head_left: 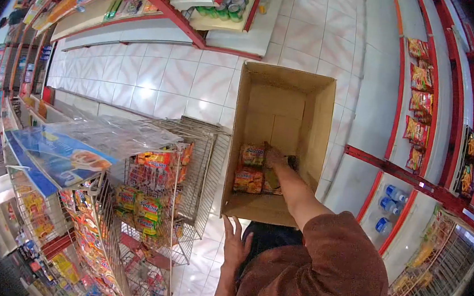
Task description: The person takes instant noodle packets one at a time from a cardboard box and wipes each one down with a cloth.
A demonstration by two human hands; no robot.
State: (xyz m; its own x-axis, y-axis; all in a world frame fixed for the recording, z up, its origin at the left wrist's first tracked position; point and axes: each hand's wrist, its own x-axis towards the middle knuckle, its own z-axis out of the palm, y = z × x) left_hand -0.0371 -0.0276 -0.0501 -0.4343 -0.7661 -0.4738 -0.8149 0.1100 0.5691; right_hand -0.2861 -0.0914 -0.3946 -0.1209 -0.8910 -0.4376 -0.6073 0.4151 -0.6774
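A tall open cardboard box [273, 208] stands on the floor in front of me. In its near left part lie orange packs of instant noodles [248, 181], with another noodle pack [252, 156] just beyond them. My right hand [274, 157] reaches down inside the box, its fingertips at the right edge of that farther pack. Whether the fingers grip it is too small to make out. Just outside the box's near left corner is my left hand [235, 242], fingers spread and fingertips close to the rim, holding nothing.
On the left, a wire rack [194, 172] holds noodle packs [148, 213] under a plastic-covered poster [76, 161]. Red-edged shelves on the right carry snack packets [419, 103] and water bottles [389, 205]. Cans [227, 10] stand on a shelf ahead, above the tiled floor [175, 76].
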